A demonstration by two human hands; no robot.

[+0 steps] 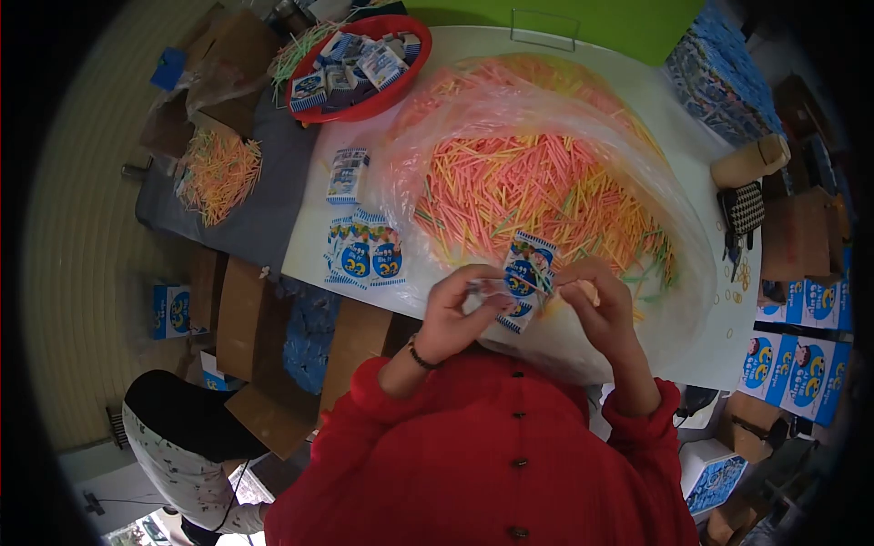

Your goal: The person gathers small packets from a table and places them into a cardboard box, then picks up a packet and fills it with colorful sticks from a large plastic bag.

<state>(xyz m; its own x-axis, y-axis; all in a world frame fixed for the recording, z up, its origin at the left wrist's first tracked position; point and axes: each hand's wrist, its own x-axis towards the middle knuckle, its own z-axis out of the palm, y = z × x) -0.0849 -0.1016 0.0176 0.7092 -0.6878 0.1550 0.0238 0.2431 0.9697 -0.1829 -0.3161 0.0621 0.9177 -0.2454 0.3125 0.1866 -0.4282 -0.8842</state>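
In front of my chest, my left hand (pixel 462 314) is closed, thumb and fingers pinched on a small see-through bit that I cannot make out well. Beside its fingertips is a blue and white printed packet (pixel 529 257), partly covered by the hands. My right hand (pixel 597 303) is closed too, fingertips bent together by the packet's right edge; what they hold is too small to name. Just beyond both hands, a large clear plastic bag (pixel 401 187) lies open, full of thin pink, yellow and green sticks (pixel 519 187).
Flat packets (pixel 366 250) and a packet bundle (pixel 348 176) lie left on the white table (pixel 305 241). A red basin (pixel 423 56) holds more packets. Loose sticks (pixel 218 173) sit on a grey surface. At right are a tan bottle (pixel 751 162) and printed boxes (pixel 806 373). Another person (pixel 177 437) bends at lower left.
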